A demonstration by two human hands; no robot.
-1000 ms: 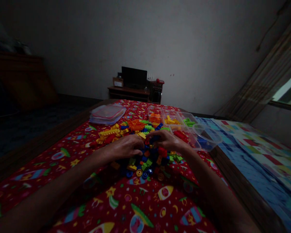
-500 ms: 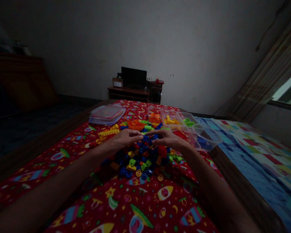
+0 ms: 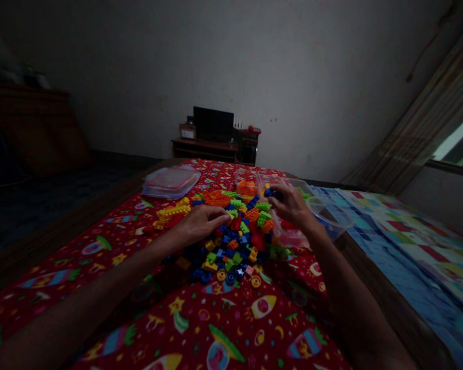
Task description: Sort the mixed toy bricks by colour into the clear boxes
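A heap of toy building blocks (image 3: 231, 244) in blue, green, yellow, orange and red lies on the red patterned cloth (image 3: 239, 324). My left hand (image 3: 204, 222) rests over the left side of the heap, thumb and fingers pressed together near a yellow-green piece; what they hold, if anything, is hidden. Above the clear plastic boxes at the heap's far right, my right hand (image 3: 291, 203) grips a blue block (image 3: 269, 192) between thumb and fingers. Beneath it, part of the boxes is hidden. Orange blocks (image 3: 246, 187) lie in the box left of that hand.
Stacked plastic lids (image 3: 172, 182) lie at the far left of the cloth. A round clear tub (image 3: 330, 213) stands at the right, beside the boxes. Farther right is a bed with a blue checked cover (image 3: 386, 257). A monitor (image 3: 213, 123) stands by the back wall.
My right hand has moved away from my left, up and right over the boxes, carrying a blue block. More of the heap's middle now shows. My left hand has hardly moved.
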